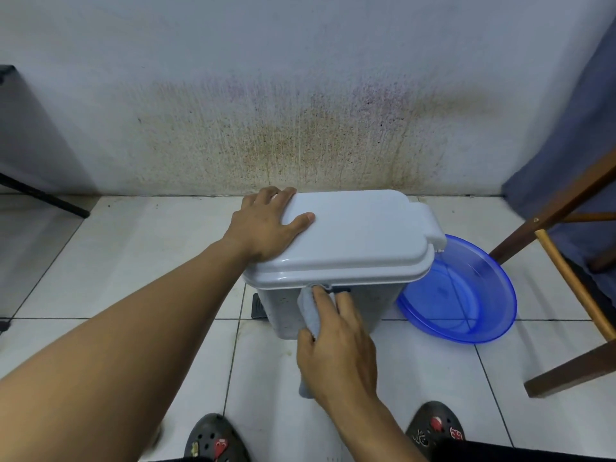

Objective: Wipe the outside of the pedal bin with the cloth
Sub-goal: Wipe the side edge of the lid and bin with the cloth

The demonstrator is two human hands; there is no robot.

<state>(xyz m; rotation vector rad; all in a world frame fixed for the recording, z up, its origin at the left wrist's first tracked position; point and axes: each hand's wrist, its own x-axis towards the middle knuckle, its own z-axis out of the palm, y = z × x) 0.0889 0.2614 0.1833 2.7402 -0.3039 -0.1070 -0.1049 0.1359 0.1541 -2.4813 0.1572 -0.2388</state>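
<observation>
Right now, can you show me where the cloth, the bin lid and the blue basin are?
cloth [306,311]: head view, bunched upper part.
bin lid [360,231]: head view, flat top.
blue basin [466,295]: head view, inner floor.

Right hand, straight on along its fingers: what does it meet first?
The right hand holds the cloth against the pedal bin on its near wall, fingers pointing up. Straight on, the fingertips would likely meet the overhanging rim of the lid first, though depth is unclear.

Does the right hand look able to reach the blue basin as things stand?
Probably yes: the basin sits just right of the bin, and nothing lies between it and the right hand, though that hand holds the cloth against the bin.
</observation>
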